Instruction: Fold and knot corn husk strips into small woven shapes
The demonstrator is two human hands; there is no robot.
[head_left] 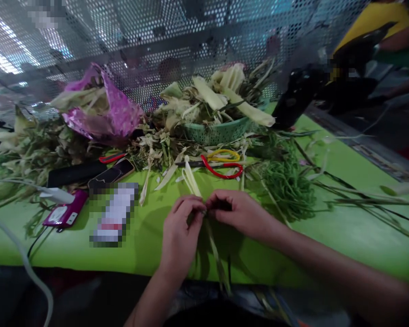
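Observation:
My left hand and my right hand meet over the near part of the green table. Both pinch the same pale green leaf strips, which rise between the fingers and also hang down past the table's front edge. The fingers of both hands are closed on the strips. Just beyond the hands lie red-handled scissors and yellow loops.
A green basket heaped with pale leaves stands behind. Purple foil wrap and leaf piles lie at left, loose green stems at right. Phones, a pink device and a white cable are at front left. Another person sits at far right.

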